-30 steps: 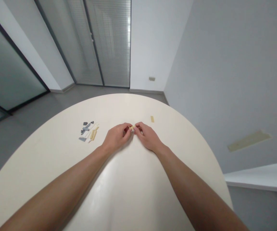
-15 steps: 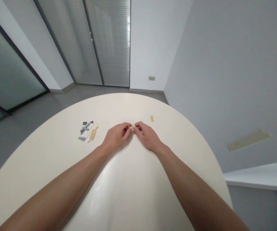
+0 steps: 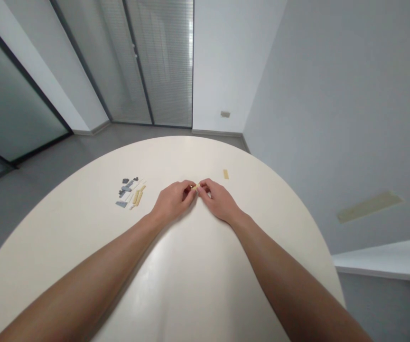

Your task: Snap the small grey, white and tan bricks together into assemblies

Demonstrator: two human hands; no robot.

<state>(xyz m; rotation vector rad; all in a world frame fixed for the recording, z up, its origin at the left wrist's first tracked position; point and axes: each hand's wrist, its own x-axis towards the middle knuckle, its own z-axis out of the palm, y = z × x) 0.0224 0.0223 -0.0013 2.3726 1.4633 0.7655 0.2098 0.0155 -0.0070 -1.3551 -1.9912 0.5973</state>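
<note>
A small yellow piece point(image 3: 196, 187), perhaps a toy building block, is pinched between my two hands above the middle of the table. My left hand point(image 3: 174, 199) grips it from the left with thumb and fingertips. From the other side, the thumb and index finger of my right hand point(image 3: 217, 197) close on it too. Most of the piece is hidden by fingertips, so its exact shape does not show. To the left of my left hand lies a loose group of small yellow, grey, dark and white pieces point(image 3: 138, 195).
The round white table point(image 3: 198, 285) carries everything. A flat tan strip point(image 3: 226, 174) lies beyond my right hand. Behind the table stand a glass partition point(image 3: 169, 71) and a white wall with a small taped patch point(image 3: 225, 114). A longer tape strip point(image 3: 368, 207) sticks to the right wall.
Both hands stay in nearly the same place, fingers still on the yellow piece, which looks slightly turned. The loose pieces lie as before.
</note>
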